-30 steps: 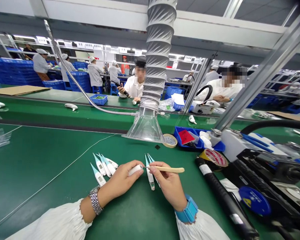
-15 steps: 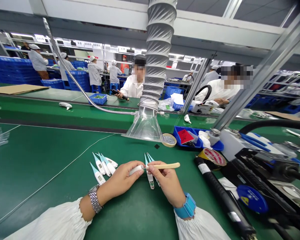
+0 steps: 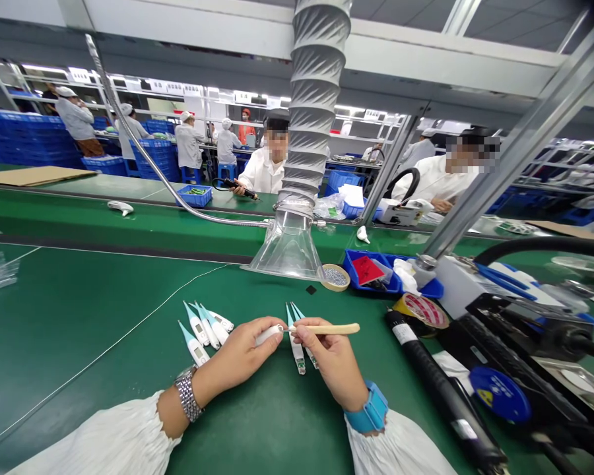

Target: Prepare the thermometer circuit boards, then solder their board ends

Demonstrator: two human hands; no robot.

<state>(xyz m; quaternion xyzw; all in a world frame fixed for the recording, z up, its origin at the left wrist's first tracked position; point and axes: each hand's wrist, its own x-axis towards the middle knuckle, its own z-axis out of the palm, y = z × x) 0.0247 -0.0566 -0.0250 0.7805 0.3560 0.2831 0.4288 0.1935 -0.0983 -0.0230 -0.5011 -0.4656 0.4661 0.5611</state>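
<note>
Rows of benches and blue crates fill the factory hall, and from my remote seat the head camera gives me one forward, downward view over a green work mat. Taking the clear fume hood as my landmark, my left hand sits just below it and slightly left, its fingers pressed together and pinching a white plastic piece against the thumb. Directly below the hood, my right hand pinches a wooden stick between thumb and fingertips, with the stick's thin end touching that white piece. Two blue-tipped digital thermometers lie under the right hand, and a fan of four more lies left of the hood, beside the left hand. A dish of small metal beads and a blue tray sit to the hood's right. Beyond the hood, a co-worker holds a black pen-like tool.
</note>
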